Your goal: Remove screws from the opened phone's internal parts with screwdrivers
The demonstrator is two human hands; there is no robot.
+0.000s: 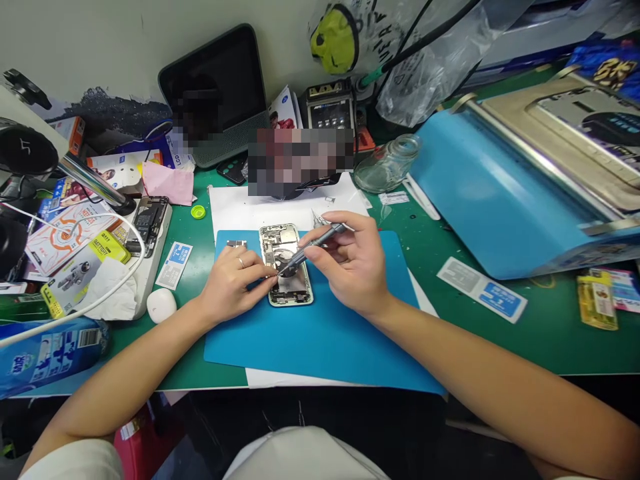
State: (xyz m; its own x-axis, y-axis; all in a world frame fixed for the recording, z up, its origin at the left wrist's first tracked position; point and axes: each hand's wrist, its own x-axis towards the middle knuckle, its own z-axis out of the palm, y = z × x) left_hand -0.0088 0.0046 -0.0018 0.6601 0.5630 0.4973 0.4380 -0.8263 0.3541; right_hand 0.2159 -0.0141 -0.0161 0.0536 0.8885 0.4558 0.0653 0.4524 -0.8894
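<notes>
An opened smartphone [293, 285] lies on a blue mat [320, 347], its inner parts exposed. My right hand [353, 267] grips a slim grey screwdriver [320, 244], slanted so that its tip points down at the phone's left side. A pointed silver tool [317, 219] shows just behind the right fingers; whether they hold it is unclear. At the phone's left edge, my left hand [235, 283] has thumb and fingertips pressed together by the screwdriver tip. What they pinch is too small to make out. A small phone part [237, 244] lies behind the left hand.
A white charger-like case [161, 306] and a blue-grey card [174, 265] sit left of the mat. Boxes and another opened phone [150, 223] crowd the far left. Behind stand a glass jar [387, 163] and a dark screen [215, 93]. A blue machine [480, 200] occupies the right.
</notes>
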